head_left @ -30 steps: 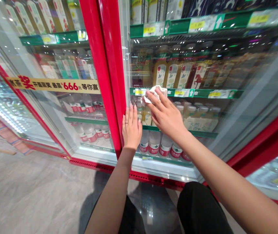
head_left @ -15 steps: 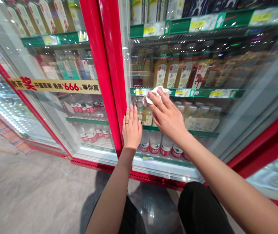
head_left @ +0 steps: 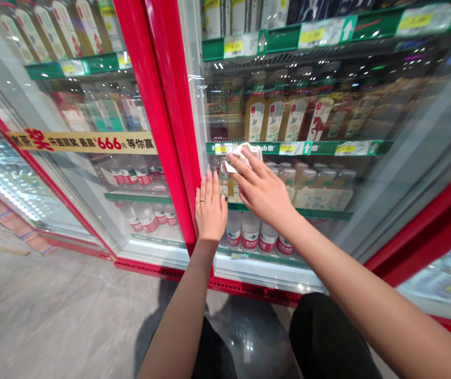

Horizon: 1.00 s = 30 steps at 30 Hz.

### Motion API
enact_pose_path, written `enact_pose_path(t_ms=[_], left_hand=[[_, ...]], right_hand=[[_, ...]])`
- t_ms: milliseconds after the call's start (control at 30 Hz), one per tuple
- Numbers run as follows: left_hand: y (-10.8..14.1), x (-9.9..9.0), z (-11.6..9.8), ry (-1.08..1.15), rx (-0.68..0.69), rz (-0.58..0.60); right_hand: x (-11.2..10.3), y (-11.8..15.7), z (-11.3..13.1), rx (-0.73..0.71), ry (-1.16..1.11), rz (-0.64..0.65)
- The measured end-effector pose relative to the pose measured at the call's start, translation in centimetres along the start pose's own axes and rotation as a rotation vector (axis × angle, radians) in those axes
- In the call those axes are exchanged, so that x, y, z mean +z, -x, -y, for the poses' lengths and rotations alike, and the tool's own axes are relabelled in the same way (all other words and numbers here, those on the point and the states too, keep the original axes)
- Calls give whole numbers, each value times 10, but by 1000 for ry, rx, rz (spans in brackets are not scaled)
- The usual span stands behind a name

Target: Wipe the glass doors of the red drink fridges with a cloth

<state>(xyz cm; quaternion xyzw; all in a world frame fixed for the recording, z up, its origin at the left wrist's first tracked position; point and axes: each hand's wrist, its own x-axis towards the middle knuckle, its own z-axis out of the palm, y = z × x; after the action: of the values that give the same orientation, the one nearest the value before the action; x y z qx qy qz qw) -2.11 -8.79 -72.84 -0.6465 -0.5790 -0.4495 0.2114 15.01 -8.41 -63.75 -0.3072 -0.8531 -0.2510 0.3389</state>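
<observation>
Flat against the glass door point(head_left: 368, 184) of a red-framed cooler, my right hand point(head_left: 263, 189) presses a crumpled white cloth point(head_left: 254, 152) under its fingers. The cloth shows above and around the fingertips, in front of a green shelf edge. Lower and to the left, my left hand point(head_left: 211, 208) lies flat at the door's left edge, beside the red frame point(head_left: 170, 105). Its fingers point up, held lightly together, with a ring on one, and nothing is in it.
Bottles point(head_left: 255, 116) stand on several shelves behind the glass. At left, a second door carries a yellow banner strip point(head_left: 83, 142). Grey floor point(head_left: 71, 310) lies below, and the person's dark-clothed knees point(head_left: 324, 337) are near the cooler's base.
My right hand and the cloth have moved slightly left on the glass, closer to my left hand. My left hand stays by the frame. The view has shifted a little.
</observation>
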Motion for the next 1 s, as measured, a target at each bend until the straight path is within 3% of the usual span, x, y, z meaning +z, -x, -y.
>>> enact_pose_path(t_ms=[133,400,733,1000], left_hand=[[0,-2,0,-7,0,-8],[0,3,2,-45,7,-35],[1,0,1,-41,13,-36],[1,4,3,-29,11,-40]], right_hand=[[-1,6,-1,36,-6,-11],[2,-16,7,63,31,-24],[2,7,1,16,66,-29],[3,-23,9,12,10,-44]])
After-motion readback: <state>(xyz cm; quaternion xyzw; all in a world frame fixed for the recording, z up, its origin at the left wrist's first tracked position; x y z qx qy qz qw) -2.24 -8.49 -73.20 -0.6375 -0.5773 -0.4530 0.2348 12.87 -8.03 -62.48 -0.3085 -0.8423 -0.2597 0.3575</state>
